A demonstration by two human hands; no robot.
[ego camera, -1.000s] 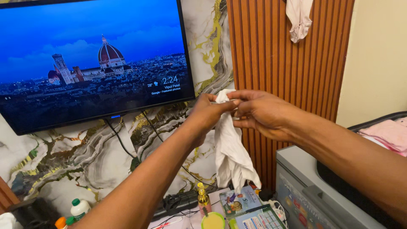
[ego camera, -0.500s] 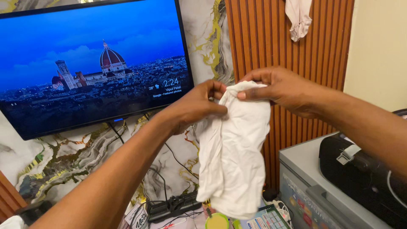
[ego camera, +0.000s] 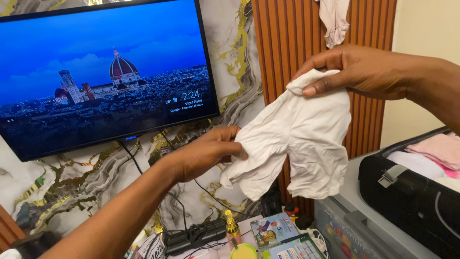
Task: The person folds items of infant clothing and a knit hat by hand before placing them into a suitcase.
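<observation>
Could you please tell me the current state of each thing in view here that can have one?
White garment: crumpled, held up in the air.
Left hand: closed on the garment's lower edge.
Right hand: pinching its top corner.
Screen: on, showing a city picture.
Black suitcase: open, folded clothes inside.
Pale cloth: hanging on the slatted wall.

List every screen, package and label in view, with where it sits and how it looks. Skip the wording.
Screen: wall-mounted, upper left; wide black-framed rectangle showing a domed city under blue dusk sky.
Packets: bottom centre, below the cloth; flat, blue-green with colourful print.
Bottle: beside the packets; small, yellow.
</observation>
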